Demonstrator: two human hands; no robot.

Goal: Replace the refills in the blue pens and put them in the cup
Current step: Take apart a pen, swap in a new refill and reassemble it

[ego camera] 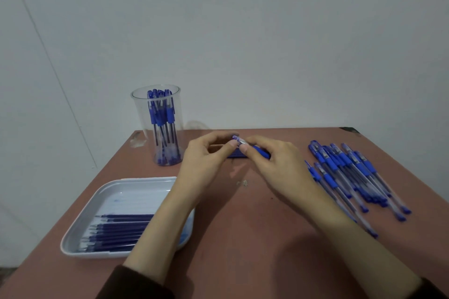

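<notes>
My left hand and my right hand meet over the middle of the table, both pinching one blue pen. The right hand's fingers curl round its barrel, while the left hand's fingertips pinch the clear tip end. A clear plastic cup stands at the back left with several blue pens upright in it. A pile of several blue pens lies on the right. Beneath the hands, a small bundle of dark blue refills lies partly hidden.
A pale tray at the front left holds several dark blue refills, partly covered by my left forearm. The reddish table ends at a grey wall behind. Small crumbs of debris lie near the middle.
</notes>
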